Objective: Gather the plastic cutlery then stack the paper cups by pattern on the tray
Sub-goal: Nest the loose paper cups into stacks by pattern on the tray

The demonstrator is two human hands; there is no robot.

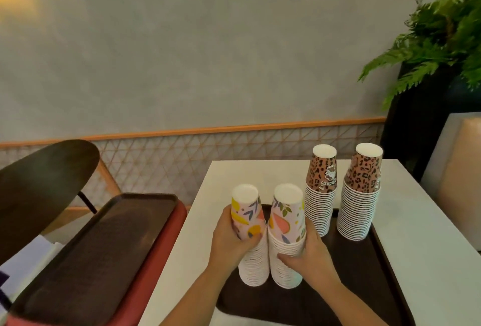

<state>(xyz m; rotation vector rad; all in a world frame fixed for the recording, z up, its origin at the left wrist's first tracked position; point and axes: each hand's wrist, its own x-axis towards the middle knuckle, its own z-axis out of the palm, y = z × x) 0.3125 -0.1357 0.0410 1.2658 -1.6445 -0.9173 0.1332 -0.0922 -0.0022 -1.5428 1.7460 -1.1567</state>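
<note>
Now my left hand [235, 237] and right hand [311, 254] each grip 1 of 2 floral stacks [285, 242] at the tray's [364, 260] near-left corner, 2 leopard stacks [360, 195] done, no cutlery visible.

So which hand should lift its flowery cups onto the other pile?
Probably the left hand. It grips the top of its flowery stack, which already tilts toward the other. The right hand holds its flowery stack lower down, steadying it upright on the tray.
</note>
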